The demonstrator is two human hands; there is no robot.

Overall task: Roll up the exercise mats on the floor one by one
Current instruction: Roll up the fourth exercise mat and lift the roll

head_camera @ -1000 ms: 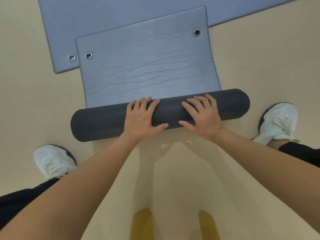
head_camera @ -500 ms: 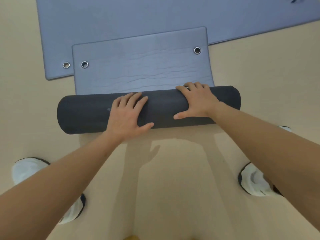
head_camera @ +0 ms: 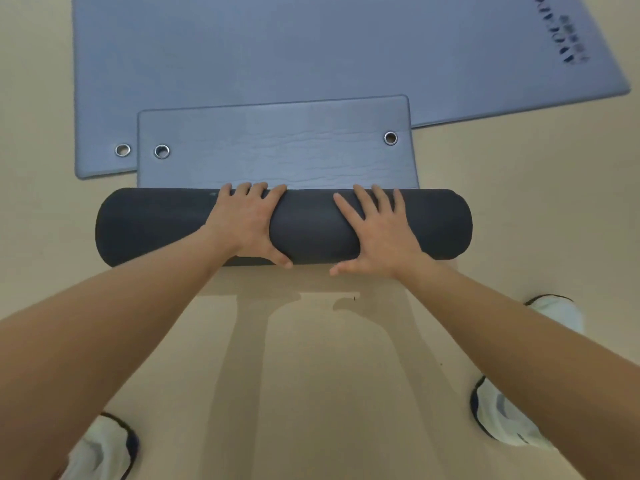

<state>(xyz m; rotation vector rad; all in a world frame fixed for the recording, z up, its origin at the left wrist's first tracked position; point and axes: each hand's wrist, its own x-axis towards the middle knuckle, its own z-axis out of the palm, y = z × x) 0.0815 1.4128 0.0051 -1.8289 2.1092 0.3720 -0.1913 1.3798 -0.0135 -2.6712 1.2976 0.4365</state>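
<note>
Dark mat roll [head_camera: 304,226] across the floor [head_camera: 311,375], centre.
Left hand [head_camera: 246,226] and right hand [head_camera: 381,233] press spread on it; its unrolled tail [head_camera: 277,150] at 12 o'clock overlaps a second mat [head_camera: 277,46].

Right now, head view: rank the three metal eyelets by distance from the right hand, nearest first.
From the right hand:
1. right eyelet, on the half-rolled mat, straight ahead of it.
2. left eyelet, same mat, far-left corner.
3. flat-mat eyelet, just left of that, on the flat mat.
</note>
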